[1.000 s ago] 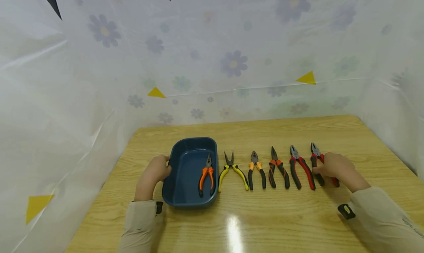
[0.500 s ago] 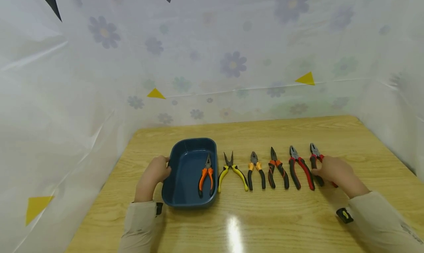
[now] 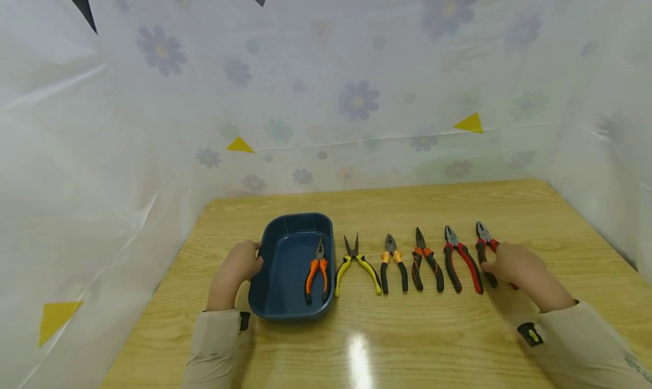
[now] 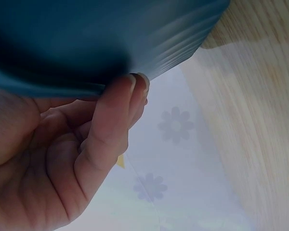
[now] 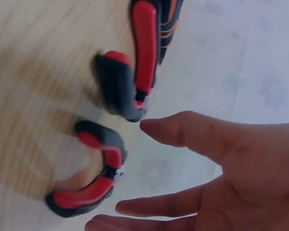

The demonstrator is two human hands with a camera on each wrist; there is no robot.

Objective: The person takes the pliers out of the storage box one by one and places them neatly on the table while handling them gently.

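My left hand [image 3: 243, 260] grips the left rim of a dark blue tray [image 3: 280, 281]; in the left wrist view its fingertips [image 4: 118, 96] press against the tray wall. Inside the tray lie orange long-nose pliers [image 3: 319, 259]. At the far right, my right hand [image 3: 520, 269] reaches over the handles of red-and-black combination pliers [image 3: 483, 257], hiding part of them. The right wrist view has the thumb and fingers spread, apart from these pliers [image 5: 84, 197]. A second red-and-black pair [image 3: 471, 266] lies just to the left.
Between the tray and those red pairs lie yellow long-nose pliers [image 3: 370, 273], yellow-orange and black pliers [image 3: 385, 276] and orange-and-black long-nose pliers [image 3: 433, 264], all in a row. A wooden table [image 3: 417, 343] carries everything. Flower-patterned sheeting [image 3: 305, 94] hangs behind.
The right hand stays over the rightmost pliers, with only a very slight shift. The left hand and tray look the same, and the view tilts slightly.
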